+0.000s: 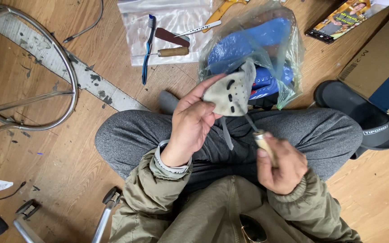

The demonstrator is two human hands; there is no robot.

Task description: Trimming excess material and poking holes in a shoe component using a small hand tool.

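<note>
Left hand (190,128) holds leather piece (230,92); plastic bag (257,49) behind.

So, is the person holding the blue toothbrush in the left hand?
No, the left hand holds a pale grey perforated piece, while the blue toothbrush lies on the clear plastic bag on the floor.

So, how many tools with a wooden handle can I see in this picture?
2. One wooden-handled awl is gripped in the right hand, its tip at the grey leather piece. The other wooden-handled tool lies on the clear plastic bag. More may be hidden.
</note>
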